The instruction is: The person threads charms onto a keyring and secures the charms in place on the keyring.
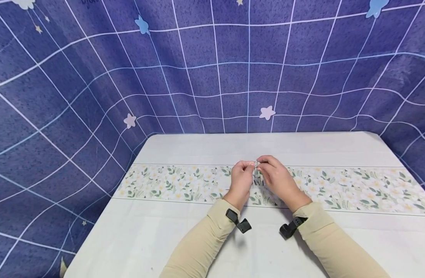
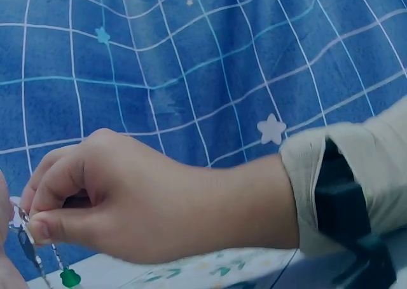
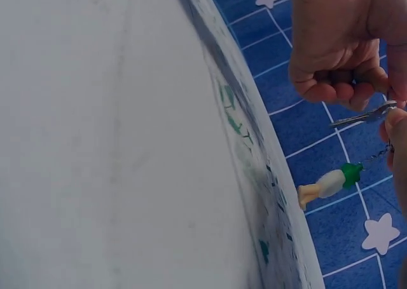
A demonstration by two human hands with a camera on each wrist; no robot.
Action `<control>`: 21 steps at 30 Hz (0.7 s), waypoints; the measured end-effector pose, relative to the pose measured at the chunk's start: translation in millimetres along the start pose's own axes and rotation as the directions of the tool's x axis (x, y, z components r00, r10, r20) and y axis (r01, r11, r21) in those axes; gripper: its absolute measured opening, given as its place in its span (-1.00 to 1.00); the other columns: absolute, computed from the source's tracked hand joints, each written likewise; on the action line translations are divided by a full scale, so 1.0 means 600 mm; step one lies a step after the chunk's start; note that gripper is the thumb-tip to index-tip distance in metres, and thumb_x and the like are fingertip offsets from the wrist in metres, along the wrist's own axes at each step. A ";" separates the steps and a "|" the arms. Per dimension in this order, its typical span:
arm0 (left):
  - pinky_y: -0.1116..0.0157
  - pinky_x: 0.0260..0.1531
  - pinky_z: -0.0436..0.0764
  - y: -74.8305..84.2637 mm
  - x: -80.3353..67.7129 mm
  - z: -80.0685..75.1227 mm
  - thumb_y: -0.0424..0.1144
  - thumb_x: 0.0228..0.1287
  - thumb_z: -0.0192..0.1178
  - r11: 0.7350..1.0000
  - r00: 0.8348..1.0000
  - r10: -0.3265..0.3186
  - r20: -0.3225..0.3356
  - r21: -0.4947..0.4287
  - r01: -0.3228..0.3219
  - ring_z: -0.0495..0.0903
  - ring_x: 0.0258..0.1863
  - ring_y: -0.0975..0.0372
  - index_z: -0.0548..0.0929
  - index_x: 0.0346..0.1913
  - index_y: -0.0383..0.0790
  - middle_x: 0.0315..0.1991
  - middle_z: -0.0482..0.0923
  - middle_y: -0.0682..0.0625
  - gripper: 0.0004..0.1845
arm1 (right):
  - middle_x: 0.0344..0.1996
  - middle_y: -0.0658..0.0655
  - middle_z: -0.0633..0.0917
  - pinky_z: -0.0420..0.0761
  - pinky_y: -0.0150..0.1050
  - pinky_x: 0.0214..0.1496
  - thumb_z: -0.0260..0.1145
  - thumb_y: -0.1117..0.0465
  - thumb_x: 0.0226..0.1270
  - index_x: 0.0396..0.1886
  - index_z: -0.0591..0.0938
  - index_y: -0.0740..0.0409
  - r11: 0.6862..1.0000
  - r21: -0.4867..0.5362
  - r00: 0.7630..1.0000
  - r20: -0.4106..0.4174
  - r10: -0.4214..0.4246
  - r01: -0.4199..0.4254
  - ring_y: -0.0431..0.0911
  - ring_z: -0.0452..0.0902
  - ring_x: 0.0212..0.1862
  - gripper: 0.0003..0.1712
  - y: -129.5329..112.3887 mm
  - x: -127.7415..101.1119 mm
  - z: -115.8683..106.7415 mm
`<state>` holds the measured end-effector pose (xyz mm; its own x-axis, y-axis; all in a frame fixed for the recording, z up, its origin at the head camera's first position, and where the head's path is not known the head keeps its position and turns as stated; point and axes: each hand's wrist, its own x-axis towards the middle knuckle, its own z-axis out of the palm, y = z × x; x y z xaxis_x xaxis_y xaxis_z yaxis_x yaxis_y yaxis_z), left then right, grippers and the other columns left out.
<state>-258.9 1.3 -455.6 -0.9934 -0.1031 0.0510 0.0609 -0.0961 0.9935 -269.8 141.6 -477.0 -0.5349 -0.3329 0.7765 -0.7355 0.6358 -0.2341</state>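
A keychain is held up between both hands over the middle of the table. From its thin silver chain hangs a small figure charm (image 3: 329, 183) with a green top, white body and yellowish legs. Beside it is a slim silver metal piece (image 3: 355, 119). My left hand (image 1: 241, 178) pinches the metal end of the keychain, its other fingers curled in the right wrist view. The right hand (image 1: 277, 178) pinches the same end between thumb and finger, tip to tip with the left. The small ring there is largely covered by fingertips.
Beneath the hands a floral runner (image 1: 184, 183) with some dark lettering crosses the white table (image 1: 146, 235). Behind it hangs a blue gridded curtain (image 1: 233, 77) with stars. Black straps (image 1: 233, 216) sit on both wrists over beige sleeves (image 1: 195, 243).
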 end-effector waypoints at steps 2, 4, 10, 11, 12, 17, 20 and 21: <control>0.33 -0.25 0.40 -0.001 0.002 -0.002 -0.37 0.42 0.19 0.995 0.998 0.063 0.026 0.079 -0.065 0.38 -0.34 0.30 0.61 -0.32 -0.31 -0.32 0.44 0.07 -0.88 | -0.05 0.18 0.63 0.61 -0.06 0.04 0.41 0.43 0.27 -0.29 0.69 0.29 0.998 0.017 0.998 0.020 0.052 -0.053 0.07 0.61 -0.04 -0.95 0.001 -0.001 -0.001; 0.27 -0.08 0.37 -0.002 0.004 -0.005 -0.36 0.42 0.20 0.978 0.991 0.124 0.057 0.164 -0.132 0.37 -0.18 0.28 0.62 -0.31 -0.30 -0.23 0.46 0.05 -0.88 | -0.05 0.16 0.62 0.61 -0.07 0.02 0.39 0.41 0.30 -0.28 0.70 0.27 0.996 0.027 0.995 0.037 0.089 -0.090 0.05 0.61 -0.05 -0.97 0.002 -0.002 -0.001; 0.20 0.01 0.34 0.000 0.014 -0.016 -0.31 0.43 0.21 0.940 0.978 0.163 0.128 0.281 -0.194 0.33 -0.10 0.25 0.65 -0.28 -0.24 -0.17 0.48 0.06 -0.89 | -0.05 0.17 0.62 0.63 -0.07 -0.03 0.38 0.37 0.34 -0.24 0.70 0.25 0.995 0.027 0.993 0.057 0.099 -0.100 0.02 0.62 -0.08 -0.95 0.002 -0.001 -0.005; 0.20 0.01 0.34 0.000 0.016 -0.018 -0.29 0.44 0.20 0.939 0.978 0.158 0.136 0.286 -0.191 0.33 -0.09 0.25 0.65 -0.28 -0.23 -0.17 0.48 0.07 -0.88 | -0.05 0.16 0.62 0.63 -0.07 -0.03 0.38 0.36 0.34 -0.23 0.70 0.25 0.995 0.028 0.994 0.056 0.098 -0.099 0.02 0.62 -0.08 -0.95 0.003 -0.001 -0.005; 0.20 0.01 0.34 0.001 0.017 -0.020 -0.29 0.45 0.20 0.939 0.978 0.154 0.144 0.285 -0.190 0.33 -0.10 0.26 0.65 -0.27 -0.23 -0.17 0.48 0.08 -0.88 | -0.05 0.16 0.63 0.63 -0.07 -0.03 0.38 0.35 0.34 -0.23 0.70 0.24 0.995 0.029 0.994 0.055 0.097 -0.099 0.02 0.61 -0.08 -0.95 0.003 0.000 -0.005; 0.21 0.00 0.34 0.002 0.024 -0.026 -0.26 0.48 0.18 0.941 0.969 0.143 0.199 0.276 -0.195 0.33 -0.10 0.26 0.63 -0.29 -0.22 -0.14 0.49 0.09 -0.86 | -0.08 0.18 0.63 0.61 -0.07 -0.04 0.38 0.34 0.34 -0.25 0.67 0.23 0.995 0.045 0.995 0.036 0.091 -0.092 0.03 0.58 -0.08 -0.95 0.004 0.000 -0.006; 0.21 -0.01 0.34 0.002 0.026 -0.027 -0.29 0.46 0.19 0.942 0.963 0.155 0.219 0.262 -0.211 0.34 -0.12 0.26 0.63 -0.30 -0.24 -0.14 0.49 0.07 -0.86 | -0.11 0.18 0.62 0.60 -0.07 -0.06 0.38 0.32 0.33 -0.28 0.65 0.22 0.995 0.047 0.995 0.025 0.092 -0.093 0.04 0.57 -0.09 -0.94 0.005 -0.001 -0.007; 0.22 -0.03 0.34 0.002 0.026 -0.027 -0.30 0.46 0.19 0.943 0.962 0.157 0.224 0.256 -0.214 0.34 -0.13 0.26 0.63 -0.30 -0.24 -0.15 0.49 0.06 -0.86 | -0.12 0.17 0.62 0.60 -0.06 -0.06 0.38 0.31 0.34 -0.29 0.65 0.21 0.994 0.046 0.995 0.023 0.095 -0.096 0.04 0.56 -0.10 -0.94 0.005 -0.001 -0.006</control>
<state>-272.7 -16.3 -455.3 -0.9677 0.1079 0.2280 0.2449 0.1845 0.9518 -270.2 146.5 -475.9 -0.6118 -0.2869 0.7371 -0.6992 0.6318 -0.3345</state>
